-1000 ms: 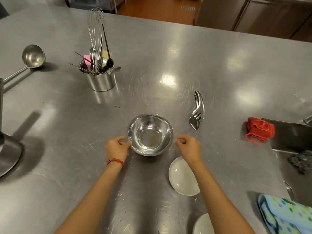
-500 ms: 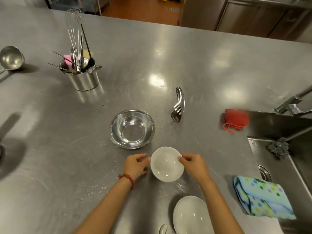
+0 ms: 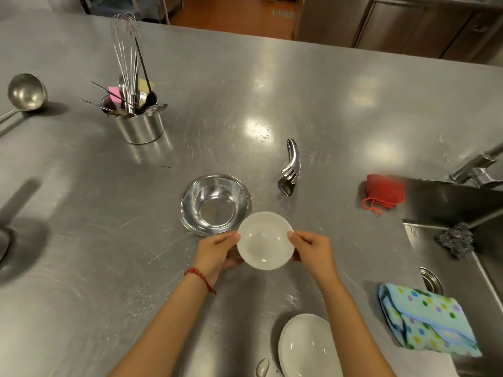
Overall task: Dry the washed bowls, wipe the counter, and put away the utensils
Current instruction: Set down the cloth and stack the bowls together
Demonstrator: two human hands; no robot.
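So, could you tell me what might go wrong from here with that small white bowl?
The small white bowl is held only at its rim by the left hand and right hand; with water droplets on the counter, it could be wet and slip. It overlaps the steel bowl and might knock it.

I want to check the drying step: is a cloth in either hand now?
No. Both hands hold only the white bowl; the dotted cloth lies by the sink.

- Your view is evenly bright, lit from overhead.
- Soft white glare patches dot the steel counter [image 3: 272, 77] at centre and upper right.
- Dark blurred shadows fall at the left edge.
- Wide-angle bending curves the counter's far edge; the corners look soft.
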